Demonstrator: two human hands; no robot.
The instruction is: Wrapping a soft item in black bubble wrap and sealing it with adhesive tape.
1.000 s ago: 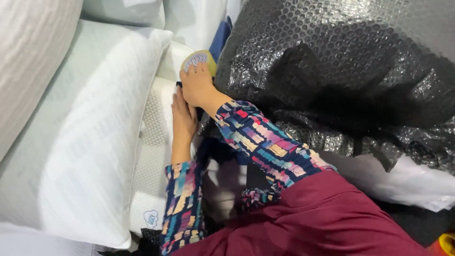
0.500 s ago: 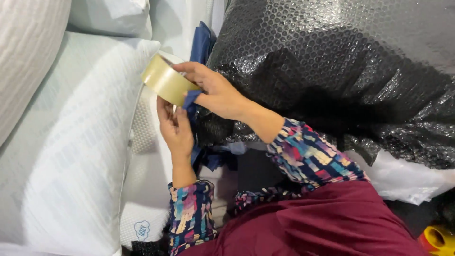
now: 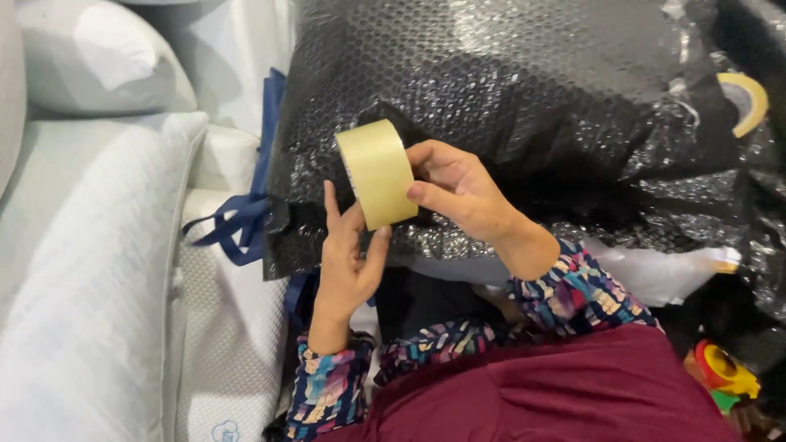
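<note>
A roll of pale yellow packing tape (image 3: 377, 172) is held up in front of a big bundle wrapped in black bubble wrap (image 3: 524, 90). My right hand (image 3: 458, 192) grips the roll from its right side, fingers through the core. My left hand (image 3: 344, 262) is below it, thumb and fingertips touching the roll's lower edge. Both sleeves are patterned in many colours.
White pillows in clear wrapping (image 3: 82, 270) are stacked at left. A dark blue bag with straps (image 3: 237, 221) lies between pillows and bundle. A second tape roll (image 3: 747, 98) sits on the bundle at upper right. A red and yellow object (image 3: 725, 372) lies at lower right.
The tape roll was pulled out from the gap by the pillows and carried right, in front of the black bundle. Both hands followed it and now hold it.
</note>
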